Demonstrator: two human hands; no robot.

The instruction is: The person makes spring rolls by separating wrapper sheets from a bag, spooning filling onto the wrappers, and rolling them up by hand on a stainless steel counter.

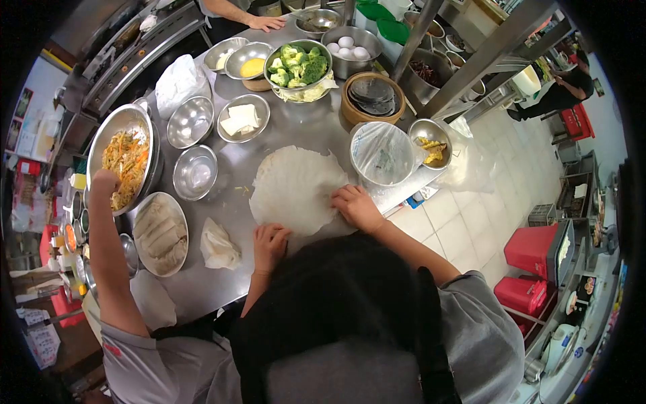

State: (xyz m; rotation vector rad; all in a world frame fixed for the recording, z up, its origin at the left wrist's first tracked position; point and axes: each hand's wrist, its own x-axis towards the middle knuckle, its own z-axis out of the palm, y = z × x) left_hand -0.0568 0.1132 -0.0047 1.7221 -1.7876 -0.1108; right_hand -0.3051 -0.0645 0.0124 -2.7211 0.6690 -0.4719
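Note:
A thin, whitish, round wrapper sheet [296, 185] lies spread on the steel table in front of me. My left hand [270, 244] is at its lower edge, fingers bent together on the rim. At the right edge, my right hand [356, 207] has its fingers closed on the sheet; the exact grip is partly hidden. Left of my left hand lies a crumpled whitish piece [219, 246]. Beyond it, an oval dish [186, 237] holds several pale rolled or folded pieces.
Another arm [111, 262] reaches from the left into a bowl of shredded orange filling [128, 158]. Bowls hold broccoli [296, 65], white blocks [239, 120] and eggs [346, 48]. A plastic-covered tub [382, 153] stands at right. Across the table rests another person's hand [268, 23].

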